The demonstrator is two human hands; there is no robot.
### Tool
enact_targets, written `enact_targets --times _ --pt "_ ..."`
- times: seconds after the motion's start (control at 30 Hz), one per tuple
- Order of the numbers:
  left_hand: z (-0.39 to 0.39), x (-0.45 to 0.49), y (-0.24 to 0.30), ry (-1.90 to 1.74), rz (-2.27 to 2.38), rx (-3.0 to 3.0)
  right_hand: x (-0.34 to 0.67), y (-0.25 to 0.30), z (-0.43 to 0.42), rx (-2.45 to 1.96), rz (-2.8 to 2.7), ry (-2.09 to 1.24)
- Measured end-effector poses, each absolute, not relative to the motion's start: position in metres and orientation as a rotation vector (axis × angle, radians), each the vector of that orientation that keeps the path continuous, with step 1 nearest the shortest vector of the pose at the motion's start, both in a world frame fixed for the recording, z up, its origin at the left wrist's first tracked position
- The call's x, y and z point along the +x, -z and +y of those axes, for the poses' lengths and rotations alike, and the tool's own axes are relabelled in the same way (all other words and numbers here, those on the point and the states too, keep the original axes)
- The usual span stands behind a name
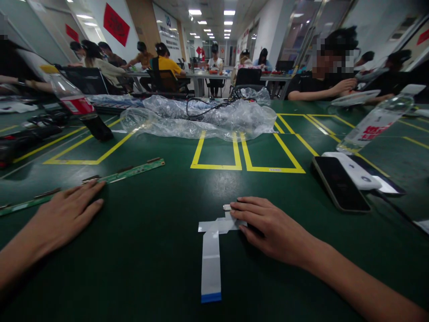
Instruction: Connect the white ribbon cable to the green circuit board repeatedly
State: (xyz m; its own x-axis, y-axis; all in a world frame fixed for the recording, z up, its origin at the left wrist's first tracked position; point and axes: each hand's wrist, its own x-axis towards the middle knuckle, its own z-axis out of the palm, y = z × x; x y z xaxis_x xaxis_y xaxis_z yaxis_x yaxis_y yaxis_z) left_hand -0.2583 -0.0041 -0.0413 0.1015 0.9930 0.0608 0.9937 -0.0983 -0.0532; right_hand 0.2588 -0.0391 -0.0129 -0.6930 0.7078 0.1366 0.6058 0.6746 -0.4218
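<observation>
A white flat ribbon cable (211,255) with a blue end lies on the green table (150,250) in front of me, crossed at its far end by a short white strip. My right hand (268,226) rests flat beside it, fingertips touching that far end and a small white piece. My left hand (63,217) lies flat and open at the left, its fingertips on a long thin green circuit board strip (130,171). Neither hand grips anything.
Crumpled clear plastic wrap (201,118) with a black cable sits mid-table behind yellow taped rectangles (248,156). A black phone (340,184) and white device (351,170) lie at the right, near a plastic bottle (375,123). Another bottle (72,96) stands left. Several people work at other tables.
</observation>
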Motion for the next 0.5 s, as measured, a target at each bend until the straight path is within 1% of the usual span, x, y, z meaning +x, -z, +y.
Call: enact_targets --times 0.1,0.27,0.5 --pt "-0.005 -0.205 0.036 -0.168 -1.987 -2.283 0.258 0.013 -0.040 -1.056 -2.615 -0.486" --pt "-0.006 -0.122 0.025 -0.153 -1.866 -2.326 0.258 0.010 -0.041 -1.062 -2.644 -0.477" --pt "-0.003 -0.038 0.018 -0.091 -1.765 -2.436 0.258 0.011 -0.039 -1.060 -2.649 -0.461"
